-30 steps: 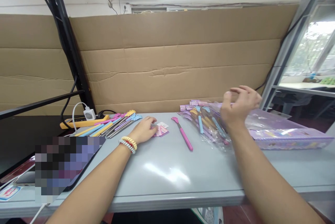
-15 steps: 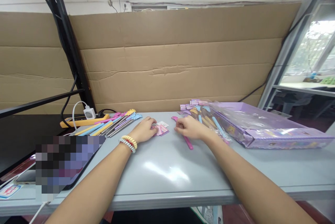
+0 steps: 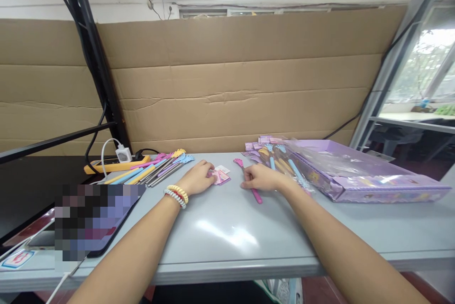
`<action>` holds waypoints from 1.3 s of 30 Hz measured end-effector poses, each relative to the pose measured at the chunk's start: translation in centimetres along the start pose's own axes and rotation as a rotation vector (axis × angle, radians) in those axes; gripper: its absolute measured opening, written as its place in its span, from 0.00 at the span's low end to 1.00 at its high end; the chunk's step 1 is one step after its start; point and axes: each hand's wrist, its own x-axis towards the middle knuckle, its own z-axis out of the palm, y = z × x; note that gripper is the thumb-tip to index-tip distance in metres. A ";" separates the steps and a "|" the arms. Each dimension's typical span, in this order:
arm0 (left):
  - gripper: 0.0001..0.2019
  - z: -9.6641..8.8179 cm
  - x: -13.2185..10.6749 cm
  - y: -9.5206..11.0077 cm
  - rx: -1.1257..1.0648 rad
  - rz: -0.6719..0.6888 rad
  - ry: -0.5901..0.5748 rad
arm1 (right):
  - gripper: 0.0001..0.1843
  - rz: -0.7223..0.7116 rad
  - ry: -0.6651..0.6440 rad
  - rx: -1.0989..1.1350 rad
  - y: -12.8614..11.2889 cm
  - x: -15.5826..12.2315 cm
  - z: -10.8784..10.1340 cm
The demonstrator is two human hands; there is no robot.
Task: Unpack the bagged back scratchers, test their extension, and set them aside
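Cards (image 3: 221,178) sat in the lower middle of the frame by the loosely curled left hand (image 3: 198,179) — perhaps so they wouldn't slide. Slightly rightward, the right hand (image 3: 261,177) arched narrowly over a pink scratcher (image 3: 256,196) — whether gripping, I couldn't tell.

No legible text. Red-printed label (image 3: 18,259) at worktop's (image 3: 227,228) near left corner: blurred. Pink cards (image 3: 223,178): print too small.
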 end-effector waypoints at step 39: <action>0.15 0.3 0.1 0.0 0.025 0.033 -0.023 | 0.11 -0.025 0.000 0.009 0.1 0.3 0.3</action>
